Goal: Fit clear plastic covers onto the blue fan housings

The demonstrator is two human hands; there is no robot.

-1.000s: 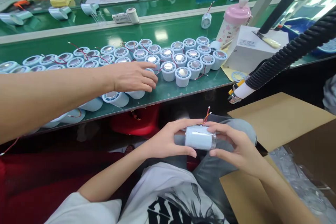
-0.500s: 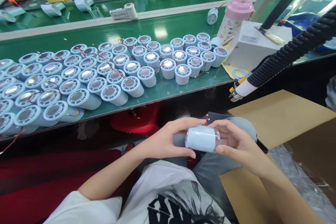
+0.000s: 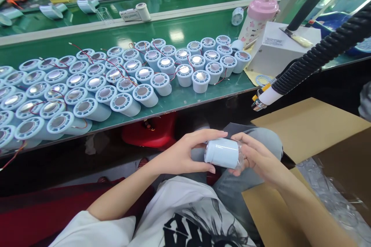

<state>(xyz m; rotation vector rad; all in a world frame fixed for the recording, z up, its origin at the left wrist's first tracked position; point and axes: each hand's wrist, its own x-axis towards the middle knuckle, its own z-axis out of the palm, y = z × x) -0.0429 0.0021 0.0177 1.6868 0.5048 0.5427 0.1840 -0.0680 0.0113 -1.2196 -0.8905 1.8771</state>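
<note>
Two hands held one pale blue cylinder (image 3: 222,153) low over the person's lap, at about 6 o'clock from the crowded tabletop (image 3: 185,102). The left hand (image 3: 185,154) wrapped its fingers over the top and its thumb under the closed end of the cylinder, grasping it. The right hand (image 3: 256,156) cupped the other end, where a clear cap (image 3: 240,154) sat, with its fingers curled against that end. The cylinder lay on its side, between the two palms.

Dozens of matching blue cylinders (image 3: 121,81) stood packed on the green tabletop at 11 o'clock from the hands, most upright with shiny discs facing up, a few tipped over near the front edge; thin red wires (image 3: 87,52) trailed among them. A pink-lidded bottle (image 3: 257,21) stood at 1 o'clock beside a white box (image 3: 275,52). A black ribbed hose (image 3: 319,56) reached in from 2 o'clock. An open cardboard box (image 3: 307,131) sat at 3 o'clock, just beside the right hand.
</note>
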